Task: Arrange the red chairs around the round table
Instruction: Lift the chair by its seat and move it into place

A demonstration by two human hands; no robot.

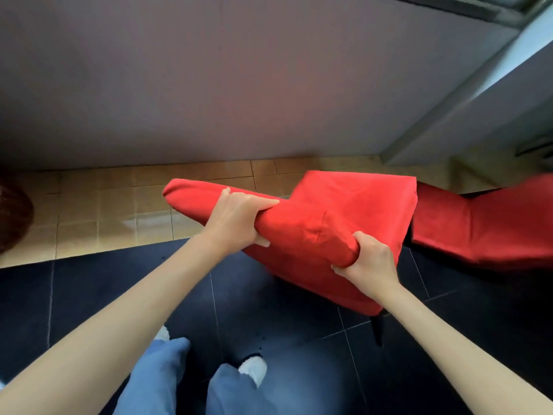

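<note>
Red fabric bunched up under both my hands right now. My left hand (236,221) is wrapped over the top edge of the red chair (344,223)'s backrest, fingers curled over the far side and thumb underneath, so it's clamped on tight. My right hand (369,259) grips the same top edge at the nearer corner, fingers curled round the padded roll with the cloth creasing around them. The chair is facing away from me, its seat pointing toward the wall, and I can see one dark leg (377,327) poking out under the cover, over the dark tiled floor (89,295). Just beyond it to the right sits a second red chair (490,226), close enough that the two look like they're touching, can't say for sure. Past them there's a strip of tan tiles (98,205) and then a grey wall (209,85). My jeans (167,375) and white shoes are at the bottom.
</note>
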